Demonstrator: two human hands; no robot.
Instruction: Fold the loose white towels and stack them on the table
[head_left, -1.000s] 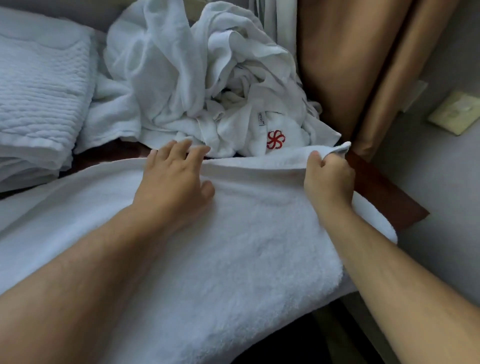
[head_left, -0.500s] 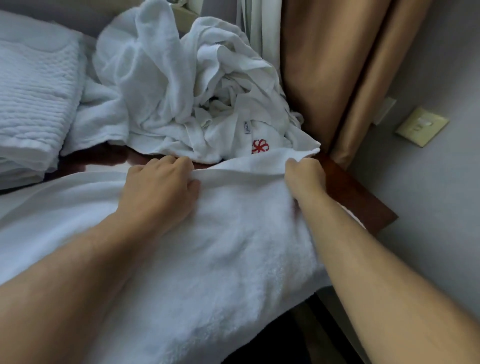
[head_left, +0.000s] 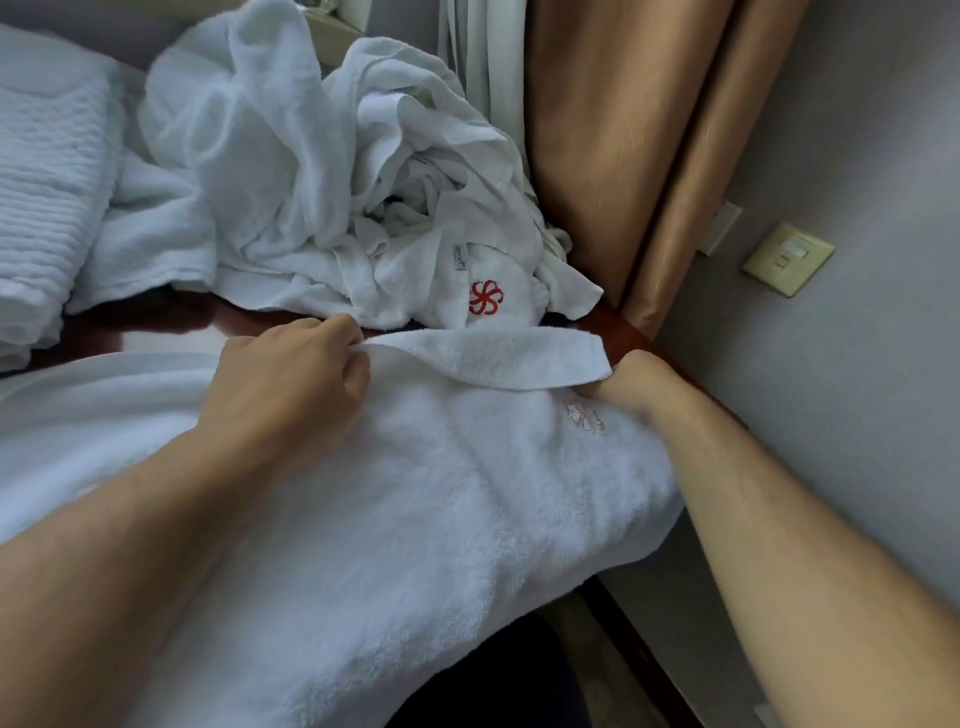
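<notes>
A stack of folded ribbed white towels sits at far left on the dark red-brown wooden table. The left forearm reaches in from lower left. The left hand is knuckles-up, fingers curled and pinching the far hem of a thick white terry towel that is spread across the table and drapes over its near edge. Just behind lies a heap of loose white towels, one bearing a red pinwheel emblem. At the table's right corner, the right hand is curled at the turned-back hem's other end. Its fingertips are hidden, but it appears to grip. Close behind hang tan curtains.
</notes>
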